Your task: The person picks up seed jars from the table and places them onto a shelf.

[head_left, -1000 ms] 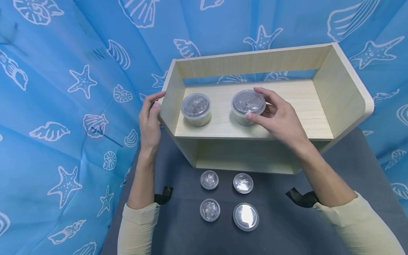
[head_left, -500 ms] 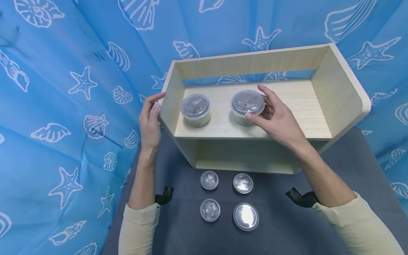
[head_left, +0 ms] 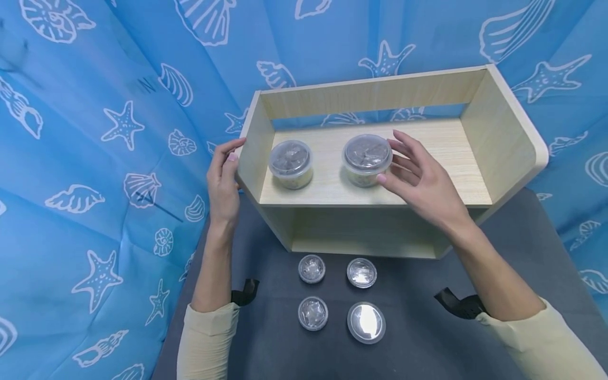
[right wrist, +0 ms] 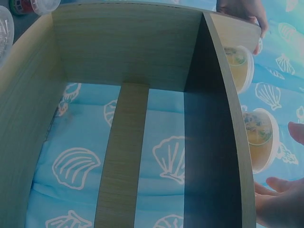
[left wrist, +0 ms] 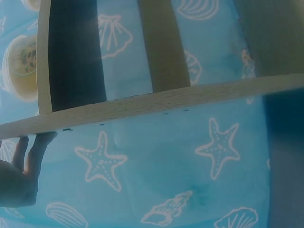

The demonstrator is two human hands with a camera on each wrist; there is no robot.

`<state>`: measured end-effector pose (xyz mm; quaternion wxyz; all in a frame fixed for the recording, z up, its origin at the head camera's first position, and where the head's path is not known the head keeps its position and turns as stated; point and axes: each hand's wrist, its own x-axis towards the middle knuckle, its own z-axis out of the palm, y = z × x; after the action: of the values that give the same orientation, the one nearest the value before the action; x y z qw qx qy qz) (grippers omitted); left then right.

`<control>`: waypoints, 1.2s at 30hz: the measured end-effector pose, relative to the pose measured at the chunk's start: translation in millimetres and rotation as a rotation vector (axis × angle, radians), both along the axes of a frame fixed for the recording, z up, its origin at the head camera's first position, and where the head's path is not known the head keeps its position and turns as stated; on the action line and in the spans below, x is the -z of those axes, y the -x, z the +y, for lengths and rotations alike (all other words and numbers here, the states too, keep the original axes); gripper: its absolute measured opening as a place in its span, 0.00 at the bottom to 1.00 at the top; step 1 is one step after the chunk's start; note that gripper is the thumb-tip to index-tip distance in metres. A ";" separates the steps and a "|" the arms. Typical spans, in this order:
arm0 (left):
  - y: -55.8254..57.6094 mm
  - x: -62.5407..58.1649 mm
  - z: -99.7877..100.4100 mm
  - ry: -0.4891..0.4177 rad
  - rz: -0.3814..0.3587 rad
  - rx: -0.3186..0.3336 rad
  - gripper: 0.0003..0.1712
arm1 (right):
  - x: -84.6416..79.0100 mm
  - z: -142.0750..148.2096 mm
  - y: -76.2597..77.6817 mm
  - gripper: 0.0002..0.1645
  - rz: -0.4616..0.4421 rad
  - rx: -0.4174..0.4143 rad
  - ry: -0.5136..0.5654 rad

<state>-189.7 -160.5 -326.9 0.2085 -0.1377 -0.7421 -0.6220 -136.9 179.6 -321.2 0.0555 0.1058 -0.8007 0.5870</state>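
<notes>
A pale wooden two-level shelf (head_left: pixel 328 184) stands on the dark table. On its upper board sit two clear plastic tubs with translucent lids: a left tub (head_left: pixel 291 164) and a right tub (head_left: pixel 366 161), both with yellowish contents. My right hand (head_left: pixel 429 192) is just right of the right tub, thumb and fingers spread slightly away from its wall and holding nothing. My left hand (head_left: pixel 223 187) rests against the outside of the shelf's left side panel (head_left: pixel 252 148). In the left wrist view, fingertips (left wrist: pixel 43 138) touch that panel from outside.
Several smaller lidded cups stand on the table before the shelf, among them a back-left cup (head_left: pixel 312 269) and a larger front-right one (head_left: pixel 367 323). A blue shell-print curtain (head_left: pixel 157 132) hangs behind and to the left. Black straps trail from both wrists.
My right hand has let go of the right tub, its fingers opening and drawing back a little to the right. The tub stays on the board. My left hand has stayed at the side panel.
</notes>
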 end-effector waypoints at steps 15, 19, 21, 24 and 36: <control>1.1 0.5 1.4 -0.011 0.010 0.008 0.21 | 7.4 13.3 -37.5 0.48 0.115 -0.015 0.004; 0.9 0.7 0.8 -0.019 0.008 0.005 0.21 | 9.2 14.2 -46.1 0.49 0.168 -0.029 0.005; 0.9 0.6 0.3 -0.019 0.010 0.006 0.21 | 11.3 15.1 -50.3 0.48 0.195 -0.038 0.017; 1.0 0.4 0.0 -0.022 0.011 0.006 0.21 | 17.7 16.7 -56.7 0.47 0.224 -0.089 0.093; 0.1 0.9 0.3 0.002 0.020 -0.009 0.21 | 53.9 20.7 -79.2 0.44 0.221 -0.213 0.243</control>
<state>-189.8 -160.2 -327.8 0.2184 -0.1407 -0.7412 -0.6190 -57.7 200.2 -375.2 0.0927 0.2463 -0.6973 0.6667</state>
